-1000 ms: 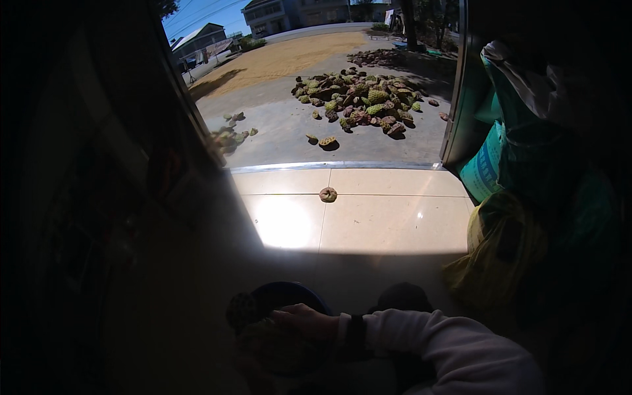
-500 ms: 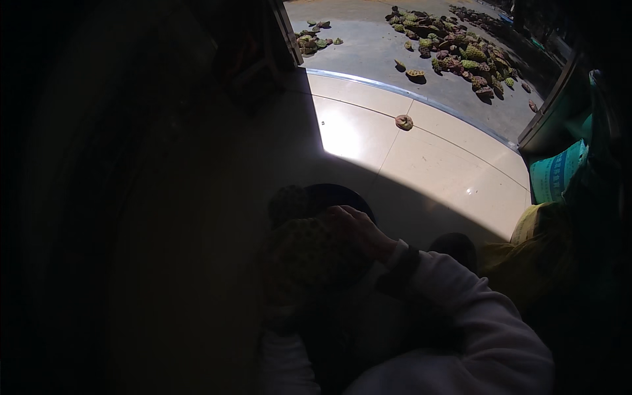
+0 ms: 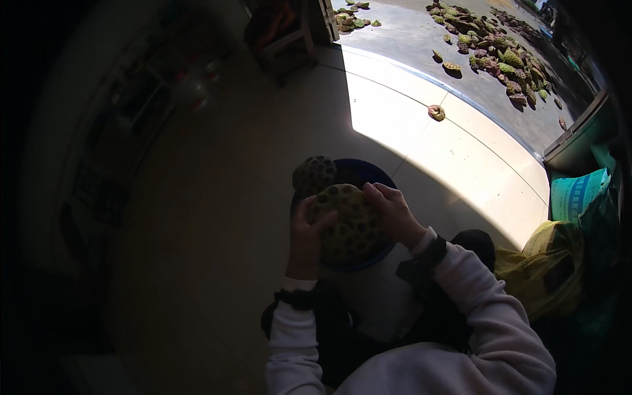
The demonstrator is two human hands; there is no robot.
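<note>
A person's left hand and right hand are clamped together on a round, hole-pocked lotus seed pod, held face-up over the blue rim of a white bucket between the knees, seemingly so that whatever drops falls inside. A second pod rests on the bucket's far edge, within easy reach. Beyond the shaded tiled floor, a lone pod lies on the sunlit threshold, and a heap of pods is spread on the pavement outside, apparently to dry.
</note>
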